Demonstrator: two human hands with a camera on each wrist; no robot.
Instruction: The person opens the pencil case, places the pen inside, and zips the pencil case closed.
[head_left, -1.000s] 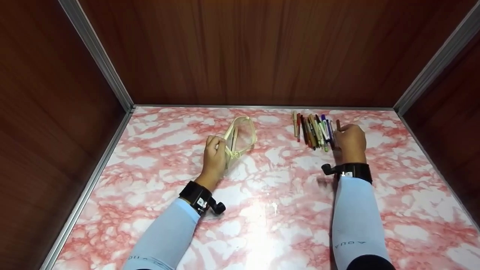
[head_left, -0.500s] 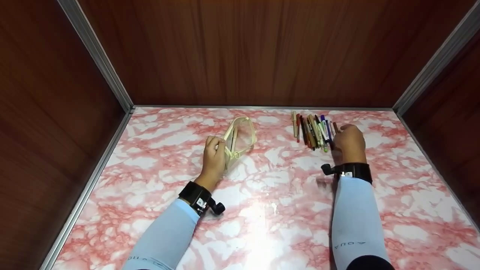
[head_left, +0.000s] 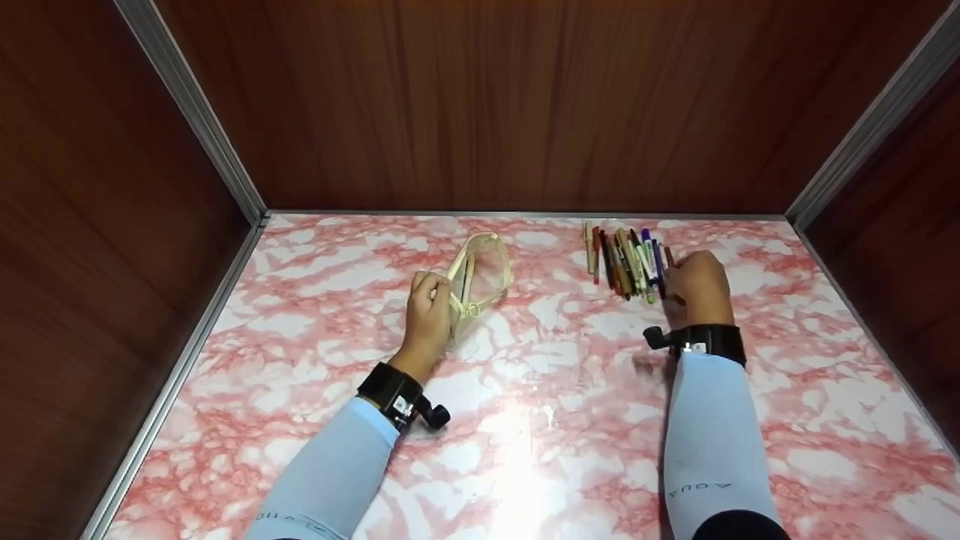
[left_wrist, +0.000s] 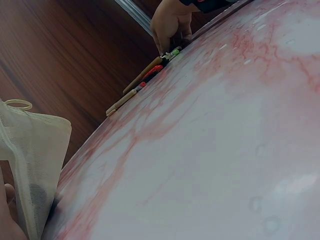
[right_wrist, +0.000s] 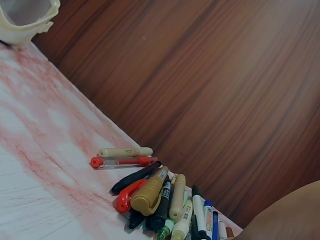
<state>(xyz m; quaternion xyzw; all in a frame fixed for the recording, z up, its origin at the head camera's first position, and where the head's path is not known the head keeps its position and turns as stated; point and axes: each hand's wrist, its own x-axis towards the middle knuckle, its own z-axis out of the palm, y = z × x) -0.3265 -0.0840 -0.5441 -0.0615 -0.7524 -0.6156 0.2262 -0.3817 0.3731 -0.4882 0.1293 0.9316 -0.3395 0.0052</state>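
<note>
In the head view my left hand (head_left: 429, 315) grips the near-left side of a see-through mesh pencil pouch (head_left: 509, 271) with a cream zip edge. The pouch mouth gapes, and a beige pen (head_left: 469, 277) and a dark one lie inside. My right hand (head_left: 699, 285) is at the right end of a row of pens, with its fingers around a brown pen (head_left: 670, 256); its fingertips are hidden. To its left lie several pens and markers, among them a red pen (right_wrist: 122, 161), a tan marker (right_wrist: 150, 192) and a purple-capped marker (head_left: 646, 240).
A dark wood-look panel (head_left: 510, 105) rises behind the table (head_left: 570, 450), which has a red-and-white marbled top. Side panels with metal edge strips (head_left: 187, 82) flank it. A wrist camera band (head_left: 709, 345) sits on each arm.
My right hand has shifted very slightly, and the brown pen's top end has moved a little left and nearer the other pens. The left hand and pouch have stayed in place.
</note>
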